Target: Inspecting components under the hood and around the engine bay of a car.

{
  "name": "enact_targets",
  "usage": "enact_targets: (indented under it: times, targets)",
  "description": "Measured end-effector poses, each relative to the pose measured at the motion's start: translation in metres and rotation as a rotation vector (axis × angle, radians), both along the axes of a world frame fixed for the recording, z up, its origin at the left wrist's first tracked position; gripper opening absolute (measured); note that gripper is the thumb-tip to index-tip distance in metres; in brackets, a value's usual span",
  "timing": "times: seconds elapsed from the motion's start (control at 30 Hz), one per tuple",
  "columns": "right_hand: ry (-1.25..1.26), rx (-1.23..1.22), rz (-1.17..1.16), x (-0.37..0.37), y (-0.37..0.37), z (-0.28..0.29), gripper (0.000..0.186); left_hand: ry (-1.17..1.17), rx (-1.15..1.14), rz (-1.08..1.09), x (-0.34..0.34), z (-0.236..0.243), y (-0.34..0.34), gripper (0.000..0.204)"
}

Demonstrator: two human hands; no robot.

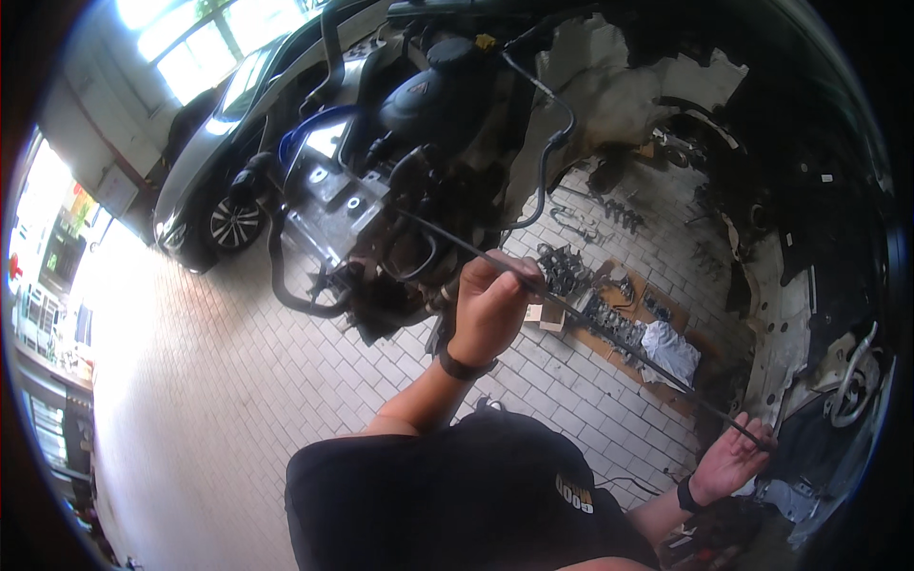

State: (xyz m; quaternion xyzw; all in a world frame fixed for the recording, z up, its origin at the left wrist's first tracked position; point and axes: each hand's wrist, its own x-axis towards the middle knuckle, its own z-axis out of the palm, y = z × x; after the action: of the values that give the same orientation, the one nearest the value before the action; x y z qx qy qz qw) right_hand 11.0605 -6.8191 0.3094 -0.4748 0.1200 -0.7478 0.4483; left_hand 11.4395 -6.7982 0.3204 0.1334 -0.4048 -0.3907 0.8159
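Observation:
A long thin dark rod [624,340] runs diagonally from the engine assembly down to the lower right. My left hand [492,295] is closed around it below a silver metal bracket [333,214], with the thumb along the rod. My right hand [731,455] grips the rod near its lower right end, with fingers curled under it. The rod's upper end meets the dark engine parts beside the bracket; its exact contact is unclear. Black hoses [276,257] and a dark rounded reservoir [419,95] surround the bracket.
Removed metal parts [562,266] lie on the tiled floor [190,381] and on cardboard [666,395], beside a white plastic bag [671,347] and a small box [545,316]. A car body panel [766,314] borders the right. A parked car [195,209] stands at the back left.

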Motion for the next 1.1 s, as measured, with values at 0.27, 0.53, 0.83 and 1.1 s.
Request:
enact_targets:
  times: [0.27,0.53,0.83,1.1]
  targets:
    - [-0.029,-0.045,0.127,-0.004,0.003,-0.009,0.026,-0.007,-0.069,-0.063,0.009,-0.011,0.007,0.017]
    - [-0.002,0.031,0.052,0.005,0.008,-0.003,0.032,-0.29,0.132,0.286,0.07,-0.104,0.02,0.034]
    - [-0.022,-0.011,0.189,-0.012,0.018,0.001,0.017,0.21,0.193,0.073,-0.019,0.001,0.0,0.024]
    - [-0.119,0.03,0.088,0.002,0.023,0.009,0.01,0.301,0.252,0.061,-0.035,0.028,-0.001,0.021]
